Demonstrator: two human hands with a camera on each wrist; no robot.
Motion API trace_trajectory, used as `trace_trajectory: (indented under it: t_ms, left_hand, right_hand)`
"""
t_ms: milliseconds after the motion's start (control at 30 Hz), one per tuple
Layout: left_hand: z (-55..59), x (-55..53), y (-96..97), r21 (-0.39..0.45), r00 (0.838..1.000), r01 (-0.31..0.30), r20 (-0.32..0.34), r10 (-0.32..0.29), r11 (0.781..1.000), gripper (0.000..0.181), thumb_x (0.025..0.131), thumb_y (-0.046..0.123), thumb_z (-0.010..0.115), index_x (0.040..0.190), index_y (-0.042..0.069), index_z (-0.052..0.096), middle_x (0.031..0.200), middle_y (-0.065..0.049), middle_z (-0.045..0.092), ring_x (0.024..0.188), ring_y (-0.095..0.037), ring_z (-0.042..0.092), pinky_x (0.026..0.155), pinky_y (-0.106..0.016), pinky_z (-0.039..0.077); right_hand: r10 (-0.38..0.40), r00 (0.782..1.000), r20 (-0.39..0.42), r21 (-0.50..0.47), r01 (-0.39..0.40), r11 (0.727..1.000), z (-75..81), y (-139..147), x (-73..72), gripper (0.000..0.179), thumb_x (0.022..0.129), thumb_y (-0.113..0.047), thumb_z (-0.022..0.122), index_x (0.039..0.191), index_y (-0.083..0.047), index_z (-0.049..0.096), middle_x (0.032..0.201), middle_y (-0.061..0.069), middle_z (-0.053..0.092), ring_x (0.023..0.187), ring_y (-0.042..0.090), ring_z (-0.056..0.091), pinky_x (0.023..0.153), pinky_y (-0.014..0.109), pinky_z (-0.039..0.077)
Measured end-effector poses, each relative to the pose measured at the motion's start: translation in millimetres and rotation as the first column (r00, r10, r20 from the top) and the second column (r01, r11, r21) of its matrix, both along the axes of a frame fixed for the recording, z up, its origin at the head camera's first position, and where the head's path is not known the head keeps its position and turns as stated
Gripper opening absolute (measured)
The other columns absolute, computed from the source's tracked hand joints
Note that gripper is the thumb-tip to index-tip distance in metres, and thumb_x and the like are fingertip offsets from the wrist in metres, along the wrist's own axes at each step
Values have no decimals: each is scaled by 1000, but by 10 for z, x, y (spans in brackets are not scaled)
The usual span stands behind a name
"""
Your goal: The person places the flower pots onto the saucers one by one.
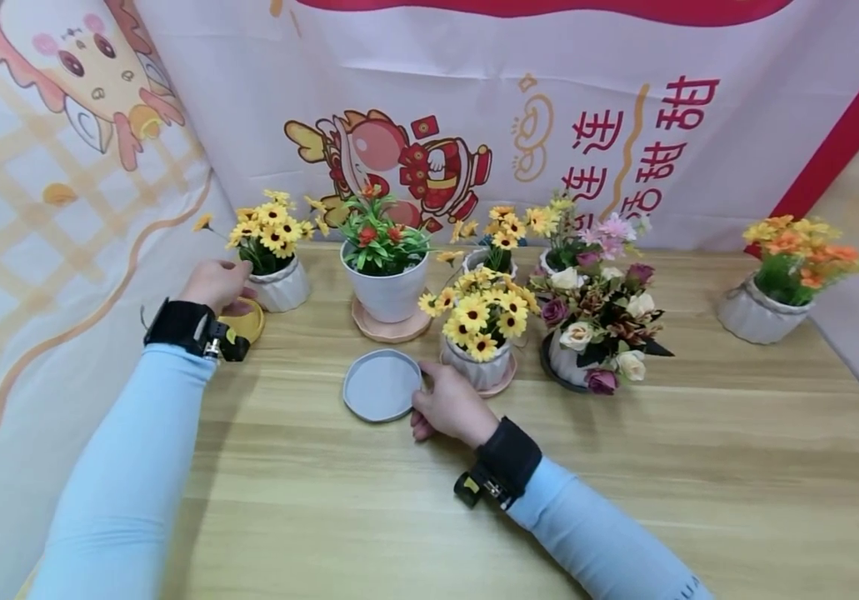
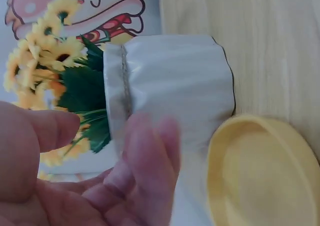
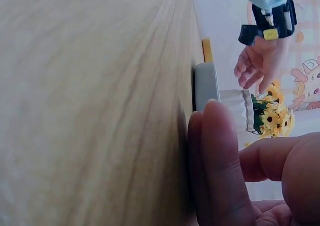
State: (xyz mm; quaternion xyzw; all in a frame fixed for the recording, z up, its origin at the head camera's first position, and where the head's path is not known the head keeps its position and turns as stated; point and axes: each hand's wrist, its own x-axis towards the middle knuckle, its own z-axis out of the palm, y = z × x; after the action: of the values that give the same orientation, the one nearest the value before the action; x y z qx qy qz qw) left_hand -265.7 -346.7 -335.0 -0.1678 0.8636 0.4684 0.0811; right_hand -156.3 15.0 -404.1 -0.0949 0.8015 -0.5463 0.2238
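Note:
My left hand (image 1: 217,285) is beside the white pot of yellow daisies (image 1: 284,283) at the table's far left. In the left wrist view, its thumb and fingers are apart and grip nothing. A yellow saucer (image 2: 260,176) lies close to that pot, partly under the left hand in the head view. My right hand (image 1: 453,406) is at the right rim of a round grey saucer (image 1: 382,385). Its fingers look straight and touch the rim; the thumb is above them in the right wrist view. The grey saucer lies on the table.
A plant with red flowers in a white pot (image 1: 390,293) stands on a pink saucer (image 1: 390,332). Daisies in another pot (image 1: 477,363) and a rose pot (image 1: 567,358) on a dark saucer are right of it. An orange-flowered pot (image 1: 762,312) stands far right.

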Motion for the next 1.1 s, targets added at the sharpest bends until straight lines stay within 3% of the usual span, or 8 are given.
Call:
trace_trajectory:
  t_ms: [133, 233, 367, 467, 600, 867, 1100]
  left_hand:
    - [-26, -138, 3, 34, 999, -21, 38, 20, 999, 61, 104, 32, 38, 148, -9, 27, 89, -10, 65, 62, -14, 66, 67, -34, 60]
    - [-56, -210, -8, 47, 998, -34, 55, 31, 998, 46, 102, 24, 39, 132, -9, 44, 74, -5, 65, 57, -14, 66, 62, -32, 60]
    - [-85, -278, -35, 61, 998, -39, 57, 36, 997, 31, 100, 20, 39, 111, -6, 52, 67, -2, 64, 54, -13, 65, 61, -32, 60]
    - [-93, -326, -39, 91, 997, -61, 55, 56, 994, 29, 100, 17, 41, 111, -8, 51, 64, -2, 65, 53, -13, 65, 62, -32, 60]
    - [-85, -389, -8, 112, 996, -85, 37, 82, 990, 37, 99, 10, 44, 123, -18, 45, 59, -3, 64, 51, -12, 66, 63, -32, 60]
    - [-74, -283, -27, 102, 998, -55, 10, 54, 993, 49, 97, 7, 45, 137, -19, 33, 62, -3, 65, 54, -9, 66, 64, -27, 60]
    - [171, -22, 122, 76, 997, 20, -79, -14, 997, 47, 95, 7, 46, 135, -18, 39, 65, -2, 64, 57, -8, 66, 63, -25, 59]
  right_hand:
    - [-1, 1000, -3, 1, 1, 1000, -10, 3, 0, 60, 97, 1, 51, 152, 1, 30, 66, 14, 68, 52, 26, 68, 49, 36, 58]
    - [-1, 1000, 1, -4, 1, 1000, -22, 1, -2, 60, 96, 1, 51, 152, 2, 30, 67, 15, 68, 52, 26, 68, 49, 35, 58]
    - [-7, 1000, 14, -9, 7, 1000, -24, 1, -2, 61, 95, 2, 52, 152, 2, 30, 67, 16, 68, 52, 27, 68, 49, 36, 58]
    - [-13, 1000, 21, -8, 14, 1000, -16, 3, -6, 61, 95, 2, 52, 152, 2, 30, 67, 16, 68, 53, 27, 68, 49, 36, 58]
    - [-21, 1000, 20, 7, 21, 1000, -20, 8, -27, 61, 96, 2, 53, 152, 1, 31, 67, 15, 69, 52, 26, 68, 49, 35, 58]
    - [-17, 999, 43, 11, 17, 1000, -39, -28, -35, 61, 96, 1, 53, 152, 1, 31, 67, 15, 69, 52, 25, 68, 50, 35, 58]
    - [-24, 999, 41, 10, 23, 1000, -19, 6, -49, 61, 95, 2, 53, 152, 0, 31, 68, 15, 68, 52, 26, 68, 50, 35, 58]
